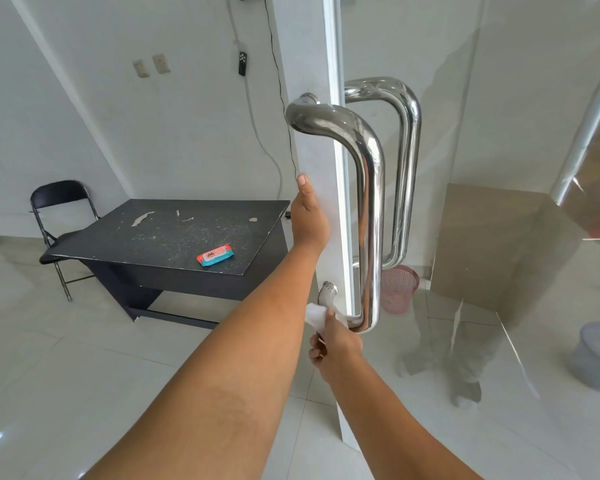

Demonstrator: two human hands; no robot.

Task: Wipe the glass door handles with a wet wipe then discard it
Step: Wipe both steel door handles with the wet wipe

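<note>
Right hand (333, 344) of mine pinches the wet wipe (314, 315) against the bottom bend of the near handle (369, 188), low where the bar meets its mount. My left hand (309, 216), just left of that handle's middle, clasps the edge of the glass door (499, 116), thumb up, I'd say to stop it swinging as I rub. The far handle (407, 168) sits just behind. A pink basket (399, 289) beyond the near handle's foot should suit discarding.
</note>
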